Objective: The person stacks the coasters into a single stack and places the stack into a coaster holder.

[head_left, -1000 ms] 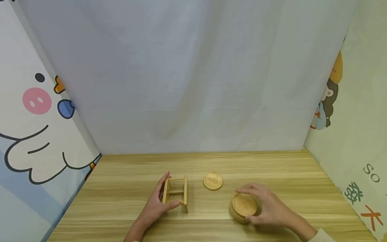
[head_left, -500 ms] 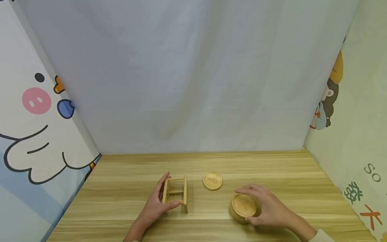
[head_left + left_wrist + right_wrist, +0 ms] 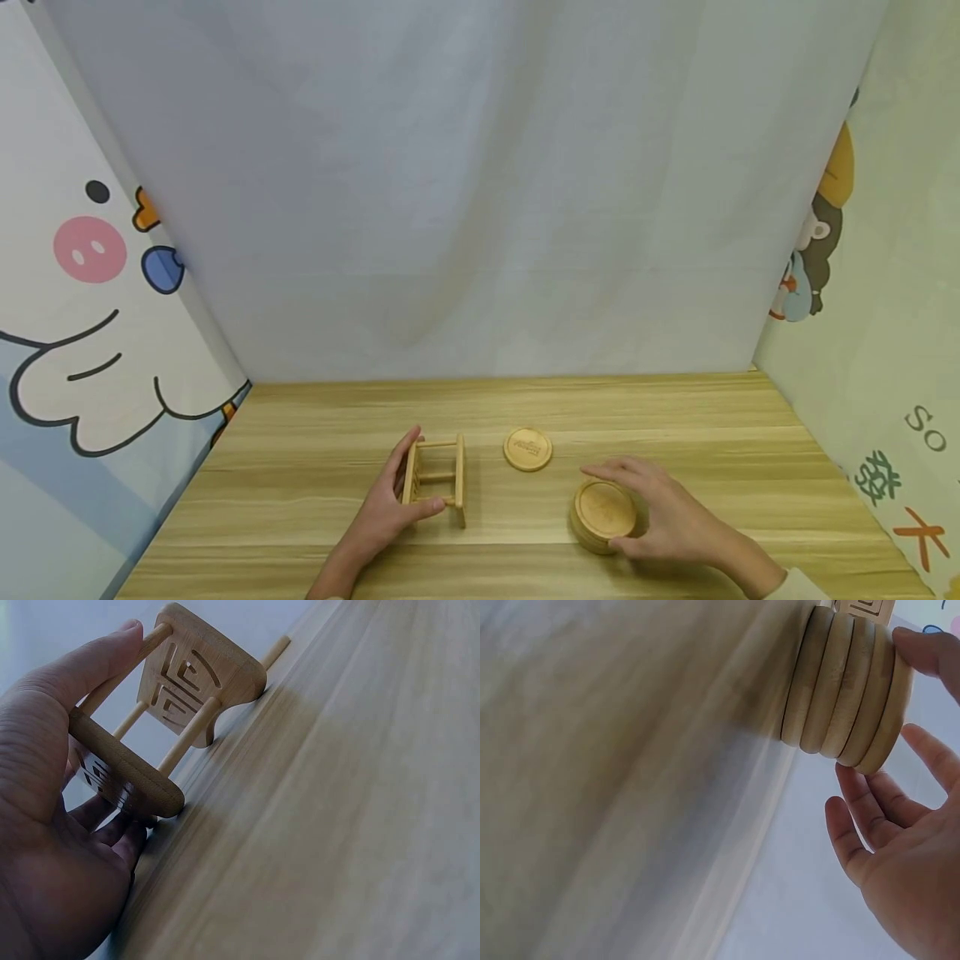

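On the table [image 3: 525, 575], the left hand [image 3: 385, 507] grips the wooden rack [image 3: 437, 477] by one end, seemingly steadying it, while the right hand [image 3: 663, 512], contact partly hidden, appears to pinch the coaster stack [image 3: 604, 510] around its top.

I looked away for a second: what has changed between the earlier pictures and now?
Nothing visibly: nothing has shifted, been taken hold of or let go. The left hand still holds the wooden rack, the right hand is still around the stack of wooden discs, and the single disc lies where it did.
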Motion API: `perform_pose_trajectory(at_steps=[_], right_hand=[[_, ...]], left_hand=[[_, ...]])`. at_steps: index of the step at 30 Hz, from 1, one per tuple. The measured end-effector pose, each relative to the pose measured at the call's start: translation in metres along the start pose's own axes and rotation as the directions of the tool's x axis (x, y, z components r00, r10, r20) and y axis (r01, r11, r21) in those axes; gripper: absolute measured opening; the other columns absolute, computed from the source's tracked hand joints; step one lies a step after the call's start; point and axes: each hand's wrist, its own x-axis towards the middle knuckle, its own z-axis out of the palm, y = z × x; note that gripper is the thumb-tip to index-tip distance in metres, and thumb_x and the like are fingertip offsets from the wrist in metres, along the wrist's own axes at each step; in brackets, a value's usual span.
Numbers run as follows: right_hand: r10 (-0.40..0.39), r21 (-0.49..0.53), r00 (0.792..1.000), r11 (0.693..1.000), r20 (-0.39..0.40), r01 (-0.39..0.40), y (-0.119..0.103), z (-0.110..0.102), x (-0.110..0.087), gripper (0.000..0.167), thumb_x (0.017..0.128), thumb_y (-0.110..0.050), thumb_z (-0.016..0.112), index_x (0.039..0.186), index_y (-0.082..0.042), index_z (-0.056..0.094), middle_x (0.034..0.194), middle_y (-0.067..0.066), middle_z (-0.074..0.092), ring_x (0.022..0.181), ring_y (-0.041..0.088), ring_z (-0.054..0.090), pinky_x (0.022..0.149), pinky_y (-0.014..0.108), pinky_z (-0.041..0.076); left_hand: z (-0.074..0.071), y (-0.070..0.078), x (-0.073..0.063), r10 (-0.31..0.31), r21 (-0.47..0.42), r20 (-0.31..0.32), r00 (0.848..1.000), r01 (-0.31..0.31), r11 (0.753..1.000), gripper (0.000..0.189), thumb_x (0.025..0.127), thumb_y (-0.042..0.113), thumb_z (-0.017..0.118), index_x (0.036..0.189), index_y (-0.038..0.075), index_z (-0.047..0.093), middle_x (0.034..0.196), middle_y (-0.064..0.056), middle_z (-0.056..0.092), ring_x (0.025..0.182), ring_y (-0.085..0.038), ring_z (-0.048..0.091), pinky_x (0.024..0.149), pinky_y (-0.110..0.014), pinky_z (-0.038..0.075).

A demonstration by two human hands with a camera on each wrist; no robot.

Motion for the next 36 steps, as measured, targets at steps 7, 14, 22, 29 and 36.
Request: perform_pose_trajectory(at_steps=[7, 14, 22, 29, 36], right_hand=[[0.005, 0.006, 1.0, 1.0, 0.03, -0.005, 0.0014, -0.0009, 0.0, 0.099, 0.072, -0.025, 0.105, 0.16, -0.026, 0.06, 0.141, -0.005, 0.063, 0.124, 0.022, 0.063, 0.092, 0.052, 0.061], [0.02, 0.027, 0.999, 0.999, 0.04, -0.021, 0.0017, -0.0022, -0.0007, 0.101, 0.072, -0.029, 0.107, 0.161, -0.028, 0.058, 0.144, -0.007, 0.062, 0.127, 0.022, 0.062, 0.094, 0.054, 0.061], [0.022, 0.037, 0.999, 0.999, 0.049, -0.024, 0.0021, -0.002, 0.0, 0.104, 0.073, -0.032, 0.107, 0.163, -0.034, 0.055, 0.146, -0.007, 0.062, 0.128, 0.024, 0.063, 0.094, 0.057, 0.06], [0.024, 0.045, 0.999, 0.999, 0.043, -0.025, 0.0006, -0.0021, 0.0, 0.101, 0.073, -0.034, 0.107, 0.162, -0.026, 0.058, 0.146, -0.006, 0.062, 0.127, 0.025, 0.063, 0.093, 0.058, 0.06], [0.01, 0.001, 1.0, 1.0, -0.024, -0.01, -0.0021, 0.0007, 0.0012, 0.103, 0.07, -0.041, 0.108, 0.16, -0.026, 0.06, 0.142, -0.007, 0.065, 0.124, 0.024, 0.063, 0.092, 0.062, 0.056]], left_hand=[[-0.0004, -0.0004, 0.0001, 0.009, 0.0, 0.004, 1.0, -0.009, 1.0, 0.11, 0.097, 0.008, 0.086, 0.18, 0.017, 0.015, 0.184, -0.025, 0.01, 0.169, -0.046, 0.016, 0.125, -0.038, 0.039], [-0.0009, -0.0015, 0.0005, -0.005, -0.005, 0.008, 1.0, 0.005, 1.0, 0.109, 0.098, 0.007, 0.085, 0.181, 0.018, 0.014, 0.184, -0.023, 0.009, 0.169, -0.044, 0.015, 0.128, -0.051, 0.033], [-0.0009, -0.001, 0.0004, -0.006, 0.003, 0.004, 1.0, 0.006, 1.0, 0.108, 0.099, 0.008, 0.084, 0.181, 0.019, 0.014, 0.184, -0.022, 0.01, 0.17, -0.043, 0.015, 0.129, -0.056, 0.028], [-0.001, -0.0006, -0.0002, -0.014, 0.016, -0.005, 1.0, 0.014, 1.0, 0.109, 0.098, 0.009, 0.086, 0.181, 0.02, 0.015, 0.184, -0.021, 0.012, 0.17, -0.042, 0.015, 0.129, -0.044, 0.032], [-0.0002, -0.0007, 0.0009, -0.01, 0.008, -0.001, 1.0, 0.01, 1.0, 0.11, 0.097, 0.009, 0.086, 0.18, 0.019, 0.015, 0.184, -0.023, 0.012, 0.168, -0.044, 0.019, 0.126, -0.043, 0.038]])
